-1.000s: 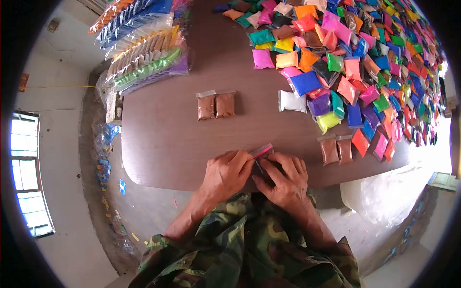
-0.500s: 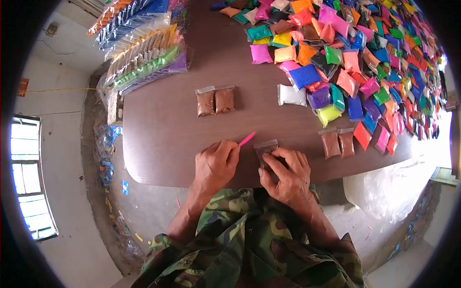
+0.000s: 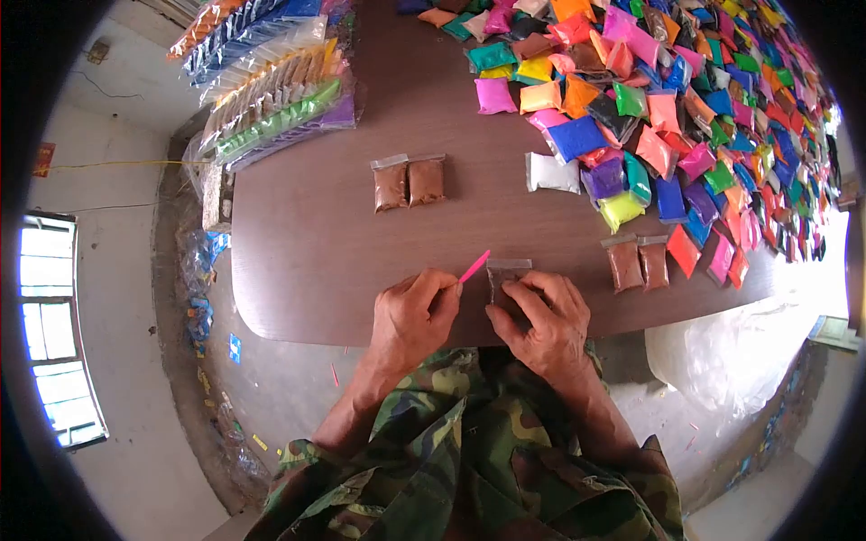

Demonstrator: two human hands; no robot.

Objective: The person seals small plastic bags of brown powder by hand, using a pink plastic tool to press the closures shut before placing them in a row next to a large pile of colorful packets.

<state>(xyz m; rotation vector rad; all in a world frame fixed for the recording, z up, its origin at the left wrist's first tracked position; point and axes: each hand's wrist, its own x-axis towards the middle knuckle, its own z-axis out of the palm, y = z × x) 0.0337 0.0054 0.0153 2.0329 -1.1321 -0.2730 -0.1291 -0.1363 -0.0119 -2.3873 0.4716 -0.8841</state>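
Observation:
My left hand (image 3: pixel 417 308) is closed, pinching a thin pink plastic stick (image 3: pixel 475 265) between thumb and forefinger. The stick points up and to the right, its tip near a small clear zip bag (image 3: pixel 508 268) of dark brown stuff. My right hand (image 3: pixel 543 317) grips this bag at the table's front edge, fingers curled over it and hiding its lower part. Ahead of the left hand, two brown-filled zip bags (image 3: pixel 409 183) lie side by side. Another brown pair (image 3: pixel 636 264) rests to the right of my right hand.
A big heap of colourful filled packets (image 3: pixel 667 126) covers the table's (image 3: pixel 307 261) right and far right. Stacked bundles of bagged packets (image 3: pixel 280 108) stand at the far left. Clear plastic sheeting (image 3: pixel 722 365) hangs below the right edge. A window (image 3: pixel 59 329) is at left.
The view has shifted slightly. Both hands stay in nearly the same place, the left still with the pink stick and the right still on the bag. The bag now looks straighter.

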